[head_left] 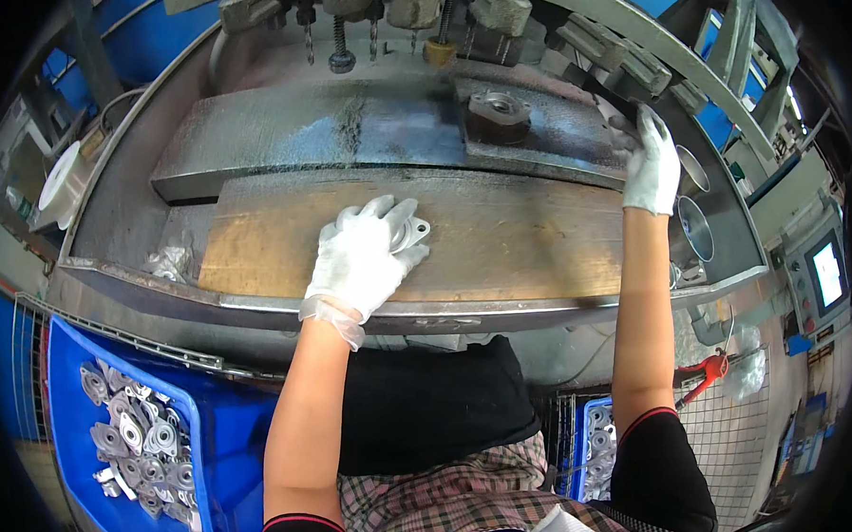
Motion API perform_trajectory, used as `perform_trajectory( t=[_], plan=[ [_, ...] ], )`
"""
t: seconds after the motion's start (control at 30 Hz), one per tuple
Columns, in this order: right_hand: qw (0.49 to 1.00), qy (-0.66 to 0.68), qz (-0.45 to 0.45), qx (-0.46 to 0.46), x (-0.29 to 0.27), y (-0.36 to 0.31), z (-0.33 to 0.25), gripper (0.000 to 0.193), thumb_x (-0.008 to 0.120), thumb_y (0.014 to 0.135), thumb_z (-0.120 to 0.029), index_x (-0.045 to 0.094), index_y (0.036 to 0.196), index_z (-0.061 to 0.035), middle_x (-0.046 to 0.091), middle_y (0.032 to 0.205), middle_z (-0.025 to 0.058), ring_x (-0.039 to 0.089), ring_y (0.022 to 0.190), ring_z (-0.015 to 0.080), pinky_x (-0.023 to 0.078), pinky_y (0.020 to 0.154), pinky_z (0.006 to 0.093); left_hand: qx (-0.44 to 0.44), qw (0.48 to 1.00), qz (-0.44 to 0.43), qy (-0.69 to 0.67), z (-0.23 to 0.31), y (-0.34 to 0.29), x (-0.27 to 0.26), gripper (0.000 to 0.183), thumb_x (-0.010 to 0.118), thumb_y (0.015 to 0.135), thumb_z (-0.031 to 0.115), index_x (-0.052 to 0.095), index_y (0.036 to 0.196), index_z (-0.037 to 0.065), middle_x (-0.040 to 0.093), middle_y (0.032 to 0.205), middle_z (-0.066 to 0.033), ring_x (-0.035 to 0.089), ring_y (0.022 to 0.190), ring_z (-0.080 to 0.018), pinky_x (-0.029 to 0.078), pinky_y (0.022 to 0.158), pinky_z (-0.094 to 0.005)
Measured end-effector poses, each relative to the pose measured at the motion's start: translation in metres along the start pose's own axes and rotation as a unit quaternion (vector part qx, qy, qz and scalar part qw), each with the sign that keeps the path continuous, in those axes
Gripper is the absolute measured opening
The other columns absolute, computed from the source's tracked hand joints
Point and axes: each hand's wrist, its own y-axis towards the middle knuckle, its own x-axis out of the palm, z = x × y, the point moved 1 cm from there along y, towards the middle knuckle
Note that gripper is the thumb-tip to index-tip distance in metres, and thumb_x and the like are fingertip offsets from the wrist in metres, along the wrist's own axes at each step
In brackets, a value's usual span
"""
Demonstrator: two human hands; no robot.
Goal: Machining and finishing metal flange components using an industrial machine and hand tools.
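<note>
My left hand, in a white glove, rests on the brown board at the front of the machine tray. Its fingers curl over a light grey metal flange with a bolt hole in its ear, partly hidden by the glove. My right hand, gloved too, is raised at the tray's right side. Its fingers are closed at the end of a dark, long object, whose kind I cannot make out. To the left of that hand, a similar flange sits on a dark round fixture.
Drill bits and spindles hang over the tray's back. A blue bin of flanges stands at lower left, another blue bin at lower right. Metal cups sit by the right rim. Beyond is a control screen.
</note>
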Motion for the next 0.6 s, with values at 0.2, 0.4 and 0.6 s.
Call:
perform_trajectory(
  t=[0.2, 0.4, 0.6],
  plan=[
    [0.999, 0.015, -0.015, 0.049, 0.06, 0.007, 0.025, 0.039, 0.066, 0.095, -0.021, 0.06, 0.126, 0.001, 0.072, 0.099, 0.0121, 0.067, 0.07, 0.0199, 0.051, 0.061, 0.0281, 0.008, 1.0, 0.009, -0.005, -0.004, 0.0, 0.002, 0.058, 0.069, 0.085, 0.044, 0.061, 0.135, 0.016, 0.059, 0.138, -0.0127, 0.058, 0.119, -0.0377, 0.046, 0.102, -0.0487],
    [0.997, -0.045, -0.008, 0.055, 0.048, -0.046, 0.01, 0.04, 0.065, 0.097, -0.027, 0.059, 0.124, 0.0015, 0.07, 0.1, 0.0138, 0.065, 0.071, 0.0171, 0.052, 0.06, 0.0277, 0.016, 0.999, 0.028, 0.004, -0.006, -0.001, 0.008, 0.056, 0.068, 0.086, 0.043, 0.061, 0.135, 0.016, 0.06, 0.138, -0.0123, 0.058, 0.119, -0.0368, 0.047, 0.101, -0.0489],
    [0.997, -0.07, -0.032, 0.024, 0.069, -0.057, 0.022, 0.043, 0.065, 0.097, -0.028, 0.056, 0.125, 0.0037, 0.071, 0.095, 0.0158, 0.064, 0.069, 0.0173, 0.05, 0.059, 0.0263, 0.013, 1.0, 0.023, 0.012, -0.006, -0.002, 0.007, 0.056, 0.067, 0.087, 0.043, 0.06, 0.135, 0.016, 0.06, 0.138, -0.0118, 0.059, 0.118, -0.0362, 0.047, 0.1, -0.0486]
  ],
)
